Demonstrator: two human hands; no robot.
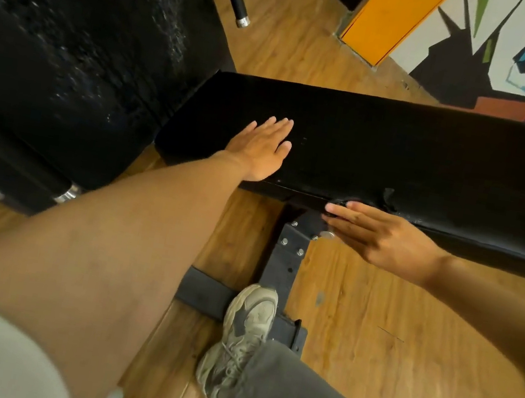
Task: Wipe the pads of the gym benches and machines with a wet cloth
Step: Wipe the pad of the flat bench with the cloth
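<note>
In the head view, the left hand (261, 148) lies flat, fingers straight, on the bench pad (401, 152). The right hand (383, 236), also flat and holding nothing, touches the pad's near edge beside a tear (388, 195). No wet cloth is visible. Wiping there could catch the torn cover and open it further.

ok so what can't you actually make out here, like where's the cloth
Head view only:
- Wet cloth: none visible; the left hand lies flat on the bench pad, the right hand is at its torn front edge.
- Right fingertips: dark against the tear, contact unclear.
- Pad's right end: cut off by the frame.
- Big pad at left: blurred.
</note>
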